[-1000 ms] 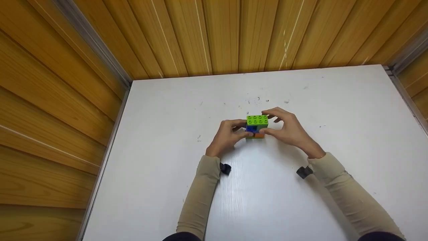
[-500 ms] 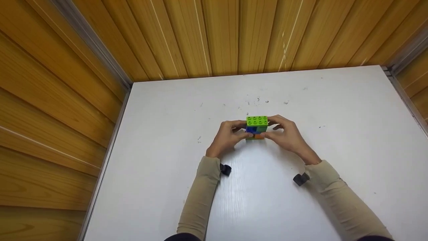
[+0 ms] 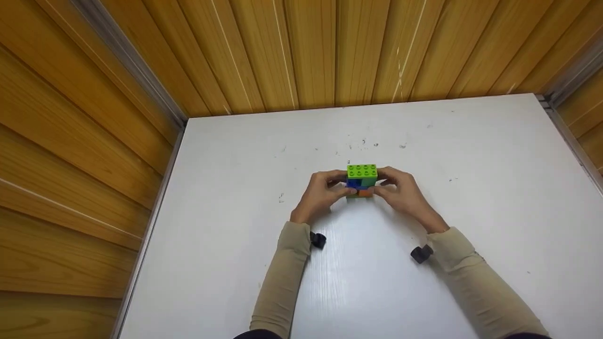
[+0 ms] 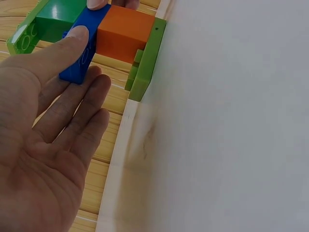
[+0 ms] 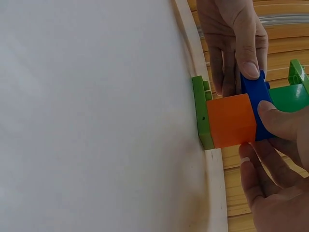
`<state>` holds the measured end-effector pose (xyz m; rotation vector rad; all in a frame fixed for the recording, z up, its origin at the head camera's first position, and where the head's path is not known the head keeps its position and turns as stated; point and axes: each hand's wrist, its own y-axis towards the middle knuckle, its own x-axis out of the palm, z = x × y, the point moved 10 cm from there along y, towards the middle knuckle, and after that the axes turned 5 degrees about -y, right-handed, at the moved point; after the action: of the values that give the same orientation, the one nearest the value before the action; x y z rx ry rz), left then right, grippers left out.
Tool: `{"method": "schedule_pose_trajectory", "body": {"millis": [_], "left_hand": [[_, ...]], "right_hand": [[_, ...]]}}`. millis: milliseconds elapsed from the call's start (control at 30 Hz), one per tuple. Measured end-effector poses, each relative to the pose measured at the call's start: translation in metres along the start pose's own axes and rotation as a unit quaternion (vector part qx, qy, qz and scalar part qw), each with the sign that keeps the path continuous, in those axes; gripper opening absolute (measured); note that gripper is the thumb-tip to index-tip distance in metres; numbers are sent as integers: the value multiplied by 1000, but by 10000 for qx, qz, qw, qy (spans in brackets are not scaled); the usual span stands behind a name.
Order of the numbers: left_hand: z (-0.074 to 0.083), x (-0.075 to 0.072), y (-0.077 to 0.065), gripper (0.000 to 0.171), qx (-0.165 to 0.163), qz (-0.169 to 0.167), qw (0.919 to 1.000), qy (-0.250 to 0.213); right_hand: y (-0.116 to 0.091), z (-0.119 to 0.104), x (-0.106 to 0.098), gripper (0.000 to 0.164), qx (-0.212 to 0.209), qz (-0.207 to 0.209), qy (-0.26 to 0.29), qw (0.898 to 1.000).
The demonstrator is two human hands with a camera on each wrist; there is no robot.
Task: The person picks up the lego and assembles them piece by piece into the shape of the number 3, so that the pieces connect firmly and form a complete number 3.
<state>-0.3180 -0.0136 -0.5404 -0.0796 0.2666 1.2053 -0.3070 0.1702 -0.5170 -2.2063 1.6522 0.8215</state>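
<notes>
A stack of toy building bricks stands upright on the white table. Its bottom is a thin green brick (image 5: 203, 116), with an orange brick (image 5: 231, 121) on its right part. Across that lies a blue brick (image 4: 82, 53). Above it come a darker green brick (image 4: 60, 18) and a bright lime brick (image 3: 362, 170) with studs up. My left hand (image 3: 319, 194) pinches the left end of the blue brick, thumb in front and fingers behind. At its right end my right hand (image 3: 404, 194) pinches the same brick, the thumb again in front. Part of the far side is hidden.
The white table (image 3: 226, 188) has small dark marks on its surface, mostly behind the stack. Wood-patterned panels (image 3: 311, 52) rise at the back and left. Black wrist cameras (image 3: 318, 240) sit at both cuffs.
My right hand's raised fingers have come down behind the stack, its thumb has lowered to the blue brick, and its forearm has shifted slightly left. The left hand stays in place.
</notes>
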Motion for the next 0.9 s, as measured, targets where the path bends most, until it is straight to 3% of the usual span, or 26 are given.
{"method": "schedule_pose_trajectory", "body": {"millis": [400, 700, 900], "left_hand": [[6, -5, -1, 45, 181, 169, 9993, -270], [10, -10, 2, 42, 345, 230, 9990, -147], [11, -11, 3, 41, 415, 316, 9986, -97]], "right_hand": [[3, 7, -2, 44, 443, -114, 64, 9989], [6, 14, -3, 52, 775, -297, 255, 9962], [8, 15, -3, 55, 868, -203, 421, 9951]]}}
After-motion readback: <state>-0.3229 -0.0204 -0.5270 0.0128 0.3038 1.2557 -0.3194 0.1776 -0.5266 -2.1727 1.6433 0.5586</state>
